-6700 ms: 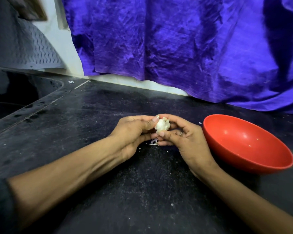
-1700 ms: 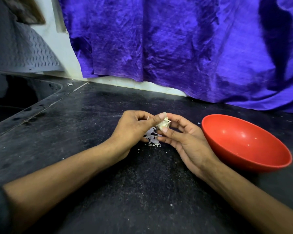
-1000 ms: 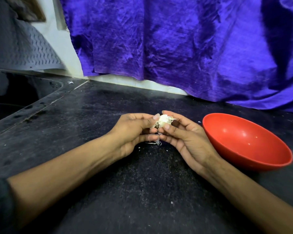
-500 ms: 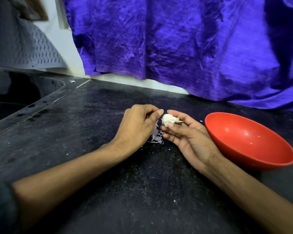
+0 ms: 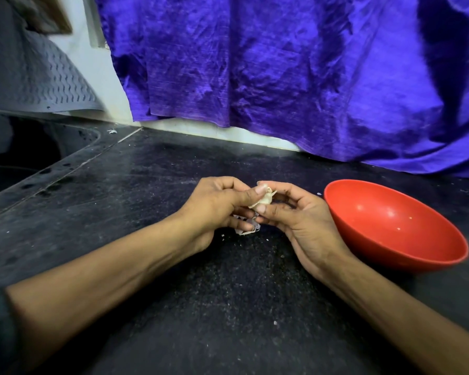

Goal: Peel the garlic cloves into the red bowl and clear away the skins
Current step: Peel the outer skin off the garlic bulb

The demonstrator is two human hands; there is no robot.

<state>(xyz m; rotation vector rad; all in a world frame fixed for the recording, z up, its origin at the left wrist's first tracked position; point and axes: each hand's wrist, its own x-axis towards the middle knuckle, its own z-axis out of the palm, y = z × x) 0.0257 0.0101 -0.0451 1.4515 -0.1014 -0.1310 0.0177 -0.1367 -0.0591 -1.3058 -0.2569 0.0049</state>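
A small pale piece of garlic [image 5: 264, 199] is held just above the dark counter, between both hands. My left hand [image 5: 217, 204] pinches it from the left with thumb and fingers. My right hand [image 5: 295, 212] grips it from the right, thumb underneath and fingers curled over it. Thin white garlic skins [image 5: 245, 229] lie on the counter under my left fingers. The red bowl [image 5: 395, 226] stands to the right of my right hand, and I see nothing but a few specks inside it.
The black speckled counter [image 5: 228, 293] carries small white crumbs. A purple cloth [image 5: 282, 77] hangs along the back wall. A dark sink recess [image 5: 25, 152] lies at the far left, with a grey ribbed mat [image 5: 38, 82] leaning above it.
Half a second ago my left hand was off the garlic with a skin hanging below it. Now it is back on the garlic, and the skins lie on the counter.
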